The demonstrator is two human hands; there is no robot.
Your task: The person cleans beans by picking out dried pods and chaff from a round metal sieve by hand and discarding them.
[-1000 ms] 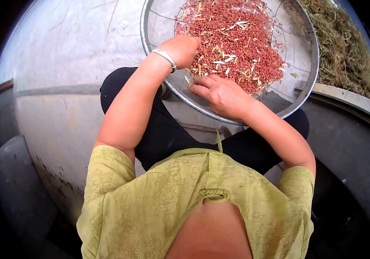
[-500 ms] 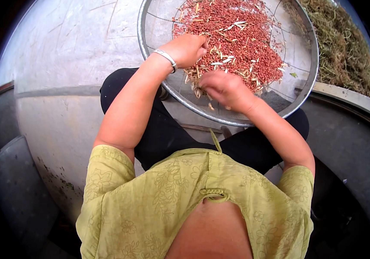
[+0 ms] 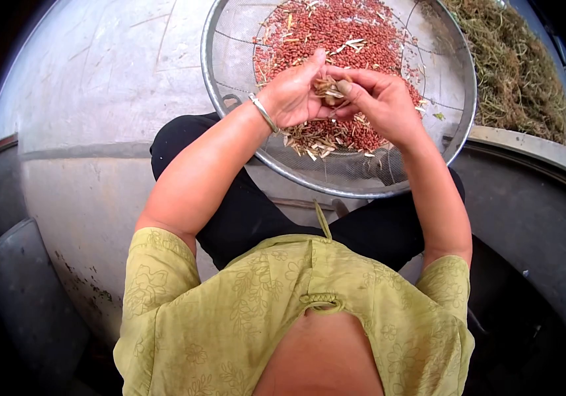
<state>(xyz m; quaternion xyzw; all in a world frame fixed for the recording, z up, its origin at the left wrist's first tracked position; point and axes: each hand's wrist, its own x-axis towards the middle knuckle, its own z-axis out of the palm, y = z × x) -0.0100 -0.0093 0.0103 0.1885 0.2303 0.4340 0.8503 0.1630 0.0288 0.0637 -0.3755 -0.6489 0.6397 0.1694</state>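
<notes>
Husk bits [image 3: 328, 90] held between two part-closed hands.
Beyond the sieve's near rim [image 3: 335, 191], the bits are cradled at three o'clock from the loosely cupped left hand [image 3: 288, 97] and gripped at nine from the half-curled right hand [image 3: 387, 105], neither nearer; no single long axis can be told. Red seeds [image 3: 355, 30] are spread towards twelve.

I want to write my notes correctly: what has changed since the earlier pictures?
The left hand has come off the seeds, turned palm up, and now holds husks. The right hand has moved up to meet it, its fingers at the husks. The sieve seems shifted slightly left. The heap of dry plants stayed put.
</notes>
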